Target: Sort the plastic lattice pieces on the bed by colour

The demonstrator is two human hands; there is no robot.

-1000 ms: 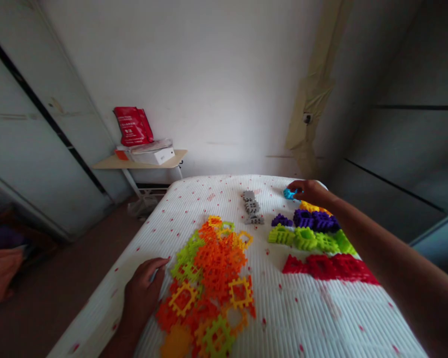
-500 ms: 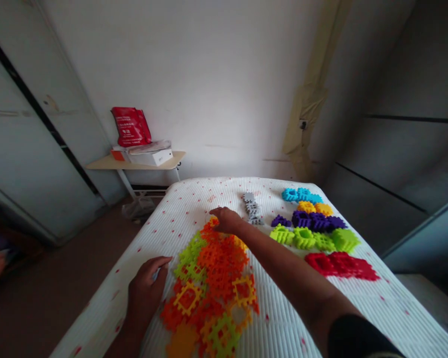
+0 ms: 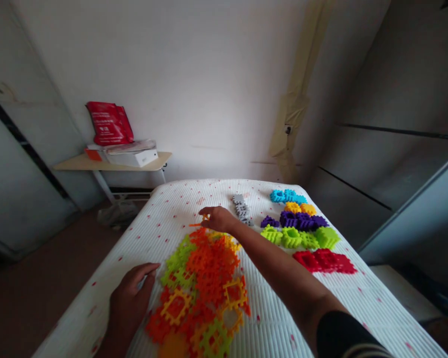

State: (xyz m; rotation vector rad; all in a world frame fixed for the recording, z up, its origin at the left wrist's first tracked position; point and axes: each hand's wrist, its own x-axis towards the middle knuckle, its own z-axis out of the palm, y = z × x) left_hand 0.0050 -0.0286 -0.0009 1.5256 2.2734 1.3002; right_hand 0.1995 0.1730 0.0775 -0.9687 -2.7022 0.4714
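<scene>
A pile of orange, yellow and light green interlocking square tiles (image 3: 205, 278) lies on a white ribbed mattress (image 3: 283, 318). My right hand (image 3: 217, 218) is at the pile's far end, fingers pinched on an orange tile (image 3: 200, 222) lifted a little off the pile. My left hand (image 3: 129, 298) rests flat on the mattress just left of the pile, fingers apart, holding nothing. To the right lie sorted rows of tiles: cyan (image 3: 286, 196), yellow (image 3: 297, 208), purple (image 3: 298, 220), green (image 3: 302, 237) and red (image 3: 324, 261). A short grey row (image 3: 241, 209) lies beyond my right hand.
A small wooden side table (image 3: 112, 164) stands left of the mattress's far end, carrying a white box (image 3: 129, 157) and a red bag (image 3: 110, 123). A white wall is behind. Grey panels run along the right side. The floor lies to the left.
My right hand left the cyan tiles at the far right, crossed to the pile's far end and pinched an orange tile. The view has shifted rightward. My left hand stays put.
</scene>
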